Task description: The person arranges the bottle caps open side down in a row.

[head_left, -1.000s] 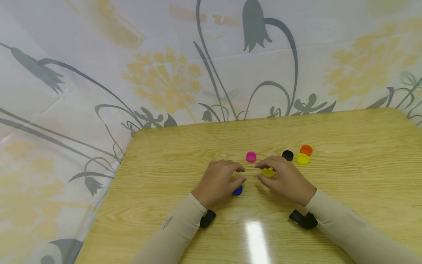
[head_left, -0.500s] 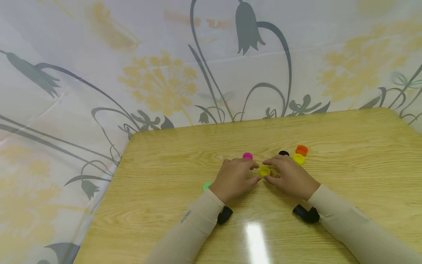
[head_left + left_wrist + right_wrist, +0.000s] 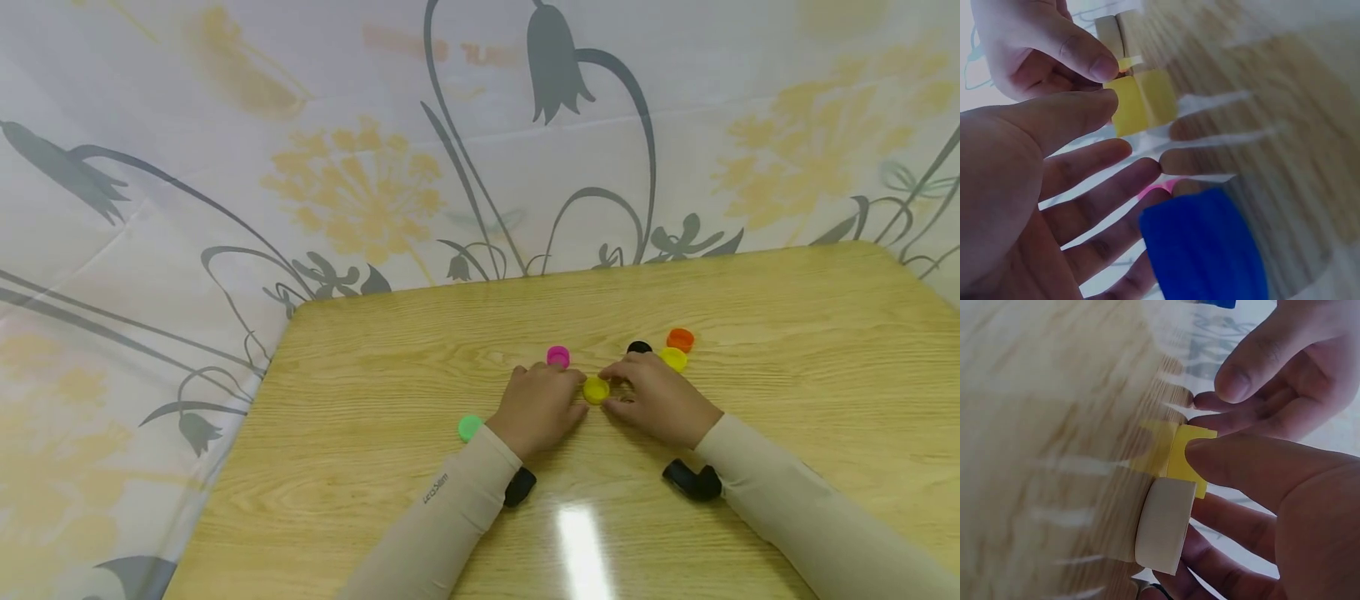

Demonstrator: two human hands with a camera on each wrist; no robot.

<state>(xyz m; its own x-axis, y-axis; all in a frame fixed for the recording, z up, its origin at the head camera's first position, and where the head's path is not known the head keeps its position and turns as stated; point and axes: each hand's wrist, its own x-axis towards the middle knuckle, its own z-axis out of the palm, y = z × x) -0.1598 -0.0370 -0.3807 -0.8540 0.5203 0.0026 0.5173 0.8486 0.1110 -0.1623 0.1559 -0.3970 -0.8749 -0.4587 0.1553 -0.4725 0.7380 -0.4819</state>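
A yellow bottle cap [image 3: 596,390] rests on the table between my two hands; in the left wrist view the yellow cap [image 3: 1129,103] stands over its own reflection. My left hand [image 3: 538,408] is at its left side, fingers loosely spread, thumb tip right at the edge. From the right comes my right hand [image 3: 660,400], index and thumb spaced apart around the cap's near side. In the right wrist view, that thumb overlaps the yellow cap [image 3: 1182,459]. A white cap [image 3: 1166,525] stands beneath the right hand, and a blue cap [image 3: 1204,244] by the left; the head view hides both.
Beyond the hands lie a pink cap [image 3: 558,357], a black cap [image 3: 639,347], an orange cap [image 3: 680,340] and a second yellow cap [image 3: 673,359]. A green cap [image 3: 470,428] sits left of the left wrist. Floral cloth [image 3: 360,183] hangs behind the wooden table [image 3: 360,358].
My left hand has moved right to the yellow cap, uncovering the green cap and covering the blue one. My right hand has drawn back slightly rightward, and the yellow cap shows more fully.
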